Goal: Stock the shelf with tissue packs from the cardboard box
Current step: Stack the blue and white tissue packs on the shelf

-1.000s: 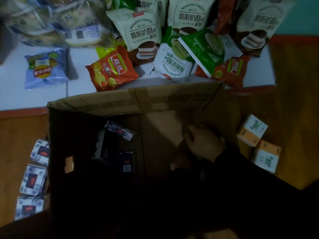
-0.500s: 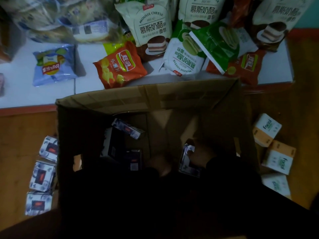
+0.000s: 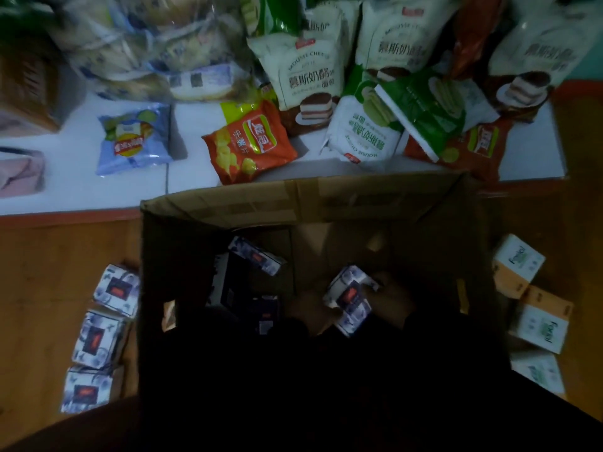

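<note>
Lower centre, inside the brown cardboard box [image 3: 228, 207], my right hand [image 3: 390, 296] grips a blue-white patterned tissue pack [image 3: 349, 296], long axis tilted upper-left to lower-right; left grip indiscernible.

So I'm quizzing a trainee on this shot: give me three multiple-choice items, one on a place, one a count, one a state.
1. Where does the orange chip bag lie?
A white shelf
B in the box
C wooden floor

2. How many blue-patterned tissue packs lie left of the cardboard box?
A one
B three
C five

3. The tissue pack low in the box is
A lying untouched
B held between both hands
C on the shelf

Answers: A, it rests on the white surface; B, three in a row; B, right hand and left hand flank it.
</note>
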Demonstrator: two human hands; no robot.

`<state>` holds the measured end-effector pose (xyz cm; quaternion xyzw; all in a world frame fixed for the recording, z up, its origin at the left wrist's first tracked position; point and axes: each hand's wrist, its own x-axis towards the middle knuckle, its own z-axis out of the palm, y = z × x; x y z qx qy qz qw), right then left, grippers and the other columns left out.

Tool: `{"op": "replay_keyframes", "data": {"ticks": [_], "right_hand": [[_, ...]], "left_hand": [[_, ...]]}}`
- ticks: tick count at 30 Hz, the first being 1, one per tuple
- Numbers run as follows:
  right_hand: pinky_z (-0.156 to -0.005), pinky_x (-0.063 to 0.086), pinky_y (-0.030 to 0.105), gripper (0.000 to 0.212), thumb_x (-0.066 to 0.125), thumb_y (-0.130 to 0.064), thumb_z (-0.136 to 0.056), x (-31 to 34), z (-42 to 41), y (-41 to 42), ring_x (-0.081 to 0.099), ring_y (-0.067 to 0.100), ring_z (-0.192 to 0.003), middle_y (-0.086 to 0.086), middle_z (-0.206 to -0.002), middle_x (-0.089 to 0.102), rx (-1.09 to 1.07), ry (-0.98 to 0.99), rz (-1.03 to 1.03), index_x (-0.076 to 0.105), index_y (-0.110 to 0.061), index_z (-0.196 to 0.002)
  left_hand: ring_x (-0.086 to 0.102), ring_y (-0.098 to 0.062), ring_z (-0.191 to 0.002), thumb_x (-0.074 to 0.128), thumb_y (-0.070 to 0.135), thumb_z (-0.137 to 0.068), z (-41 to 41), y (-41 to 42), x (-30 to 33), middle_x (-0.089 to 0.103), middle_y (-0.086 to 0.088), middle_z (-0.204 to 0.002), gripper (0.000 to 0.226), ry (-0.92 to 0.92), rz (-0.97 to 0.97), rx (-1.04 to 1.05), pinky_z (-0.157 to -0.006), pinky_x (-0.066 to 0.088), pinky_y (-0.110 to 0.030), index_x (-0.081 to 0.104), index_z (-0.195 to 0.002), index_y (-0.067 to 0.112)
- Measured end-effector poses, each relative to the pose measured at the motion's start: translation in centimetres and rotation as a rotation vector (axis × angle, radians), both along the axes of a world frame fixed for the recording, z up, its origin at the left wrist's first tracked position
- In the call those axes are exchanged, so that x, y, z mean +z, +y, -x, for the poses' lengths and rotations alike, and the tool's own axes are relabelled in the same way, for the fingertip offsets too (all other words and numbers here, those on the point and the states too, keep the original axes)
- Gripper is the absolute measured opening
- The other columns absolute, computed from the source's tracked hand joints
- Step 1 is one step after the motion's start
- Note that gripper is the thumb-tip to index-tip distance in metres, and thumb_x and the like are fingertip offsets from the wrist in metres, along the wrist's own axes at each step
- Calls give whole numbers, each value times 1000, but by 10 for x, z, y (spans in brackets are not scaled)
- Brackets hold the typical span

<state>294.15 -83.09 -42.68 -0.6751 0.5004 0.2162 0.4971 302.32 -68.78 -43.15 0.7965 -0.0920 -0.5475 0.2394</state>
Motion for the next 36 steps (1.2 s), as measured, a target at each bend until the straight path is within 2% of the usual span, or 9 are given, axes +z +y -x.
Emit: {"op": "replay_keyframes", "data": {"ticks": [4, 8, 12, 17, 21, 25, 29, 33, 36], "right_hand": [[-83, 47, 28, 39, 59, -19, -94, 69, -14, -7, 60, 28, -105, 13, -117, 61, -39, -78, -70, 52, -7, -131], [-77, 58, 40, 44, 67, -24, -89, 156, -13, -7, 68, 27, -95, 10, -112, 67, -142, -214, -193, 54, -15, -130], [-79, 59, 43, 45, 66, -21, -87, 245, -1, -4, 68, 24, -100, 4, -117, 68, -149, -408, -222, 53, -31, -129], [-77, 57, 37, 41, 59, -16, -92, 349, 0, -1, 67, 23, -103, 2, -116, 69, -158, -654, -226, 53, -33, -129], [-77, 57, 41, 40, 60, -15, -92, 421, -15, 1, 68, 29, -102, 9, -117, 68, -195, -845, -200, 52, -25, -130], [-85, 54, 50, 42, 63, -18, -88, 478, -38, 4, 65, 37, -107, 19, -116, 67, -181, -974, -218, 53, -12, -129], [-70, 56, 37, 52, 69, -26, -86, 519, -63, -1, 67, 30, -101, 21, -121, 64, -163, -1052, -214, 50, -8, -131], [-73, 57, 38, 44, 63, -27, -93, 568, -95, -11, 67, 30, -90, 24, -115, 66, -112, -1123, -231, 54, -1, -127], [-82, 57, 36, 46, 56, -41, -95, 598, -109, -22, 68, 26, -94, 16, -117, 65, 10, -1092, 35, 52, -12, -130]], "left_hand": [[56, -24, -120, 63, 49, -70, -28, 3, 72, 60, -6, -130, 71, -135, 124, -98, -101, 44, -35, 54, -132, 16], [56, -21, -119, 68, 32, -86, -43, 8, 175, 58, -1, -132, 55, -261, 186, -239, -94, 44, -26, 49, -137, 21], [64, -10, -93, 71, 26, -85, -42, 24, 273, 63, 6, -110, 45, -443, 330, -264, -76, 48, -19, 56, -127, 26], [43, -17, -128, 69, 46, -83, -36, 33, 385, 47, -1, -140, 59, -894, 406, -389, -104, 33, -23, 52, -136, 25], [45, -19, -123, 66, 54, -81, -31, 31, 459, 51, -2, -133, 62, -1201, 542, -528, -104, 37, -31, 52, -135, 26], [52, -26, -111, 64, 45, -81, -40, 24, 501, 58, -4, -123, 54, -1559, 591, -638, -94, 45, -41, 57, -129, 21], [58, -28, -102, 51, 37, -84, -67, 21, 532, 62, -3, -117, 45, -1837, 623, -633, -84, 49, -39, 58, -124, 18], [61, -29, -98, 57, 23, -90, -105, 11, 568, 66, -8, -114, 35, -2049, 669, -628, -83, 51, -38, 61, -121, 9], [61, -29, -100, 66, 14, -87, -140, 6, 595, 66, -9, -115, 38, -2094, 635, -528, -86, 51, -40, 60, -124, 7]]}}
